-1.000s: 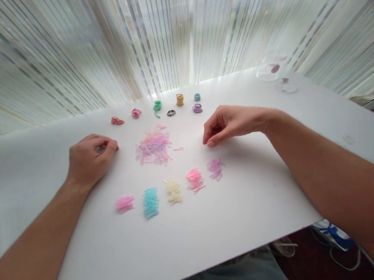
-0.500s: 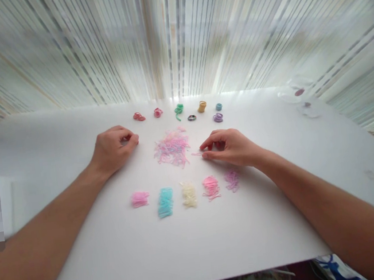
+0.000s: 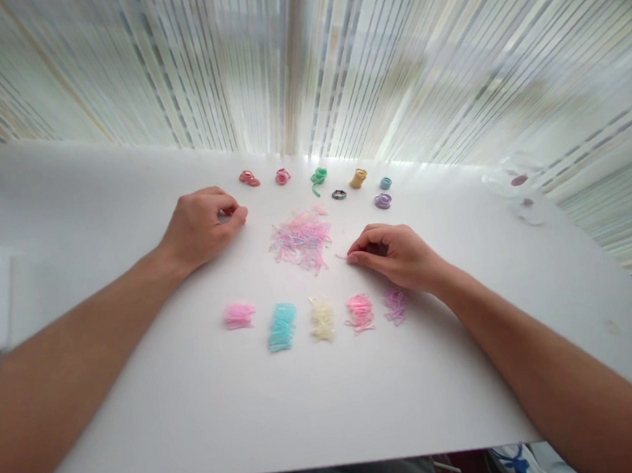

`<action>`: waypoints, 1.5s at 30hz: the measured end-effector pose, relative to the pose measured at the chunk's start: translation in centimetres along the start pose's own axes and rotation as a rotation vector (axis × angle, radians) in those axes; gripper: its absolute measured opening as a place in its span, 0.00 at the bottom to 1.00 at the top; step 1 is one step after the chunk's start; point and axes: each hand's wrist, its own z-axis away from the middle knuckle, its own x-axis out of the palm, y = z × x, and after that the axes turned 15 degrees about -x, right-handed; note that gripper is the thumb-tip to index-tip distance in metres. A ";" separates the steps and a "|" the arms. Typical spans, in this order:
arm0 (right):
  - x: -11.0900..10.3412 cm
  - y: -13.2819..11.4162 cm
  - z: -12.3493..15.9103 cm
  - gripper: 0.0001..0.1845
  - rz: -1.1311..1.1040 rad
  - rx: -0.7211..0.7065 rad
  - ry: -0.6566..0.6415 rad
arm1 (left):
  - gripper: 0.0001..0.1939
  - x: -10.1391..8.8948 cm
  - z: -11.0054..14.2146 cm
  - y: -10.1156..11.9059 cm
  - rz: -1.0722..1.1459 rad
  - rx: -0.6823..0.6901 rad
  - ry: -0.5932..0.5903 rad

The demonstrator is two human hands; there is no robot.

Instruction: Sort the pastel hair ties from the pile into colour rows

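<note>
A loose pile of thin pastel rubber bands [image 3: 300, 239], mostly pink and lilac, lies mid-table. To its right, my right hand [image 3: 390, 255] is closed in a pinch on one thin pink rubber band [image 3: 341, 256], whose end sticks out towards the pile. My left hand [image 3: 205, 225] rests on the table left of the pile, fingers curled and closed, with nothing visible in them. Nearer me lies a row of sorted bunches: pink [image 3: 239, 315], blue [image 3: 282, 326], cream [image 3: 322, 319], coral pink [image 3: 361, 313] and purple [image 3: 396, 306].
Behind the pile stand coiled bands: red [image 3: 249, 178], pink [image 3: 282, 176], green [image 3: 319, 177], yellow [image 3: 358, 178], blue [image 3: 386, 183] and purple [image 3: 383, 201], plus a dark ring [image 3: 339, 195]. Clear plastic pieces [image 3: 519, 180] lie far right on the white table [image 3: 289, 412]. Striped curtains hang behind.
My right thumb and forefinger have closed together on the pink band beside the pile. My left hand keeps its curled pose. The whole view has shifted and tilted slightly.
</note>
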 end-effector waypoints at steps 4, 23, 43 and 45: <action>-0.7 -0.1 0.2 0.19 -0.080 0.059 -0.020 | 0.20 0.1 -0.1 0.1 0.013 -0.018 0.003; -2.3 -1.8 0.8 0.19 -0.096 -0.002 -0.101 | 0.18 0.2 0.2 0.2 0.016 0.034 0.013; -2.4 -0.9 0.6 0.12 -0.105 -0.001 -0.156 | 0.23 -0.3 0.6 0.6 -0.027 0.008 0.022; -2.1 -0.8 0.6 0.11 -0.096 0.002 -0.162 | 0.24 -0.3 0.6 0.6 -0.029 0.003 0.025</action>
